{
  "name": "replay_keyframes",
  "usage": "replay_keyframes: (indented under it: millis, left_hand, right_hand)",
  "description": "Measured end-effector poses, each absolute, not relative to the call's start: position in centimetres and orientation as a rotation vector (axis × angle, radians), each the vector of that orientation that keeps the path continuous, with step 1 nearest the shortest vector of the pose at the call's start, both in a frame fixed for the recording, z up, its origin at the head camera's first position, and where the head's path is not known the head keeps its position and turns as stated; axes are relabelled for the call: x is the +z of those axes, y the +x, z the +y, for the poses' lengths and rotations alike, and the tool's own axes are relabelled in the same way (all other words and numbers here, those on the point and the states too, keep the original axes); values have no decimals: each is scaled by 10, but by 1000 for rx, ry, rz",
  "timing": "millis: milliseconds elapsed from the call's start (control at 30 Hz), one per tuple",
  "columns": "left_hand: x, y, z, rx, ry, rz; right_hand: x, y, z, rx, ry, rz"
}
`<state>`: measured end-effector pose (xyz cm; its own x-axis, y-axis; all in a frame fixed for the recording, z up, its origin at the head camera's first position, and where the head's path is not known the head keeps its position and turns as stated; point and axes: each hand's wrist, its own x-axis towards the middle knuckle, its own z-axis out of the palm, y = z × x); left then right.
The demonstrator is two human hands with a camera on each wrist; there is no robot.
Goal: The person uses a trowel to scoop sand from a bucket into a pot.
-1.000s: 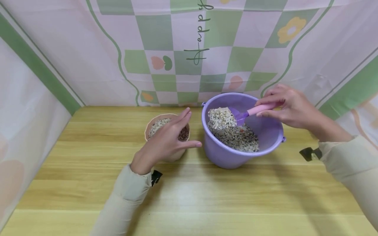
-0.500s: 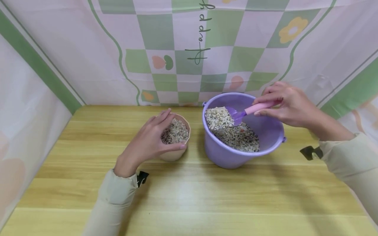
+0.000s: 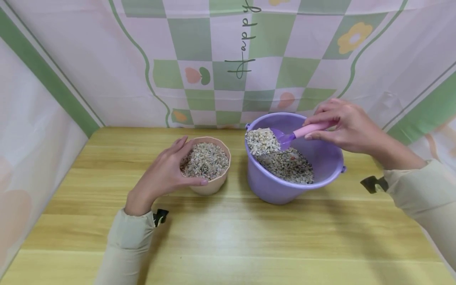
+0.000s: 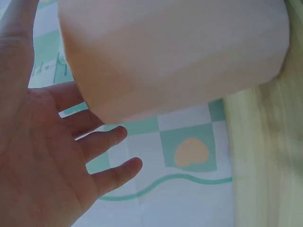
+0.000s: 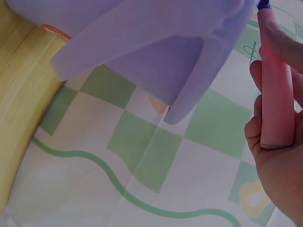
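My left hand rests at the left side of a peach-coloured flowerpot, its thumb along the front rim. In the left wrist view, the fingers are spread and fairly straight, partly behind the pot's wall. Pale speckled gravel fills the pot close to its rim. My right hand grips the pink handle of a small toy shovel with a purple blade. Heaped gravel covers that blade, held over the left side of a purple bucket. More gravel lies inside the bucket.
Pot and bucket stand apart on a wooden table, near its back edge. A green-and-white checked cloth hangs right behind them. The bucket's handle shows beside its wall in the right wrist view.
My left hand has slid from over the pot to its left side. Gravel now shows where a dark brown patch was. The loaded shovel has shifted slightly left.
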<state>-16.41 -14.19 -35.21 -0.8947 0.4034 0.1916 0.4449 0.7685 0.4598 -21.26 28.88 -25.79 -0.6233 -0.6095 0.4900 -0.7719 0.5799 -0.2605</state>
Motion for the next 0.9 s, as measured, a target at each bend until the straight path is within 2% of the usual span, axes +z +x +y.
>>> replay_keyframes:
  millis: [900]
  left_hand:
    - [-359,-166,-148,-851,-658,-2907]
  right_hand:
    - [-252,-214,258,668,1211,-2434]
